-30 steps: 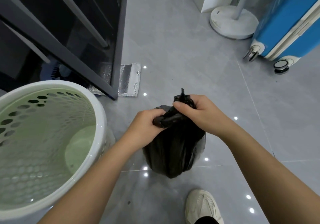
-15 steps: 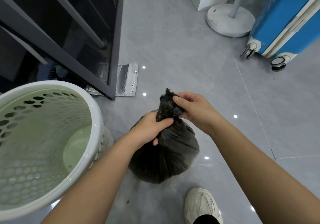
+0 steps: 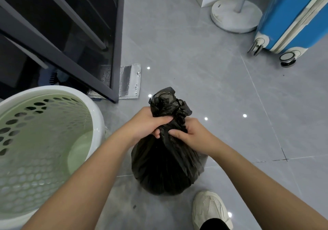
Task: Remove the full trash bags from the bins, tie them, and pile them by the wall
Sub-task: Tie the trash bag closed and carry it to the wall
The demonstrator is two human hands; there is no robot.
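A full black trash bag [image 3: 165, 167] hangs in front of me above the grey floor, its bunched mouth sticking up above my hands. My left hand [image 3: 147, 123] is clenched around the gathered neck just under the crumpled top. My right hand [image 3: 190, 135] grips the neck from the right, slightly lower, thumb pressed into the plastic. At the lower left stands a white bin [image 3: 95, 112] with a perforated pale green inside and no bag in it.
A dark glass-fronted cabinet [image 3: 71, 34] fills the upper left, with a silver foil pouch [image 3: 129, 80] at its foot. A white fan base [image 3: 236, 14] and a blue suitcase [image 3: 291, 14] stand at the upper right. My pale shoe [image 3: 209, 210] is below the bag.
My left hand has moved up the neck to just under the bag's top. My right hand has dropped from the top to the neck's right side. The bunched mouth now stands free above both.
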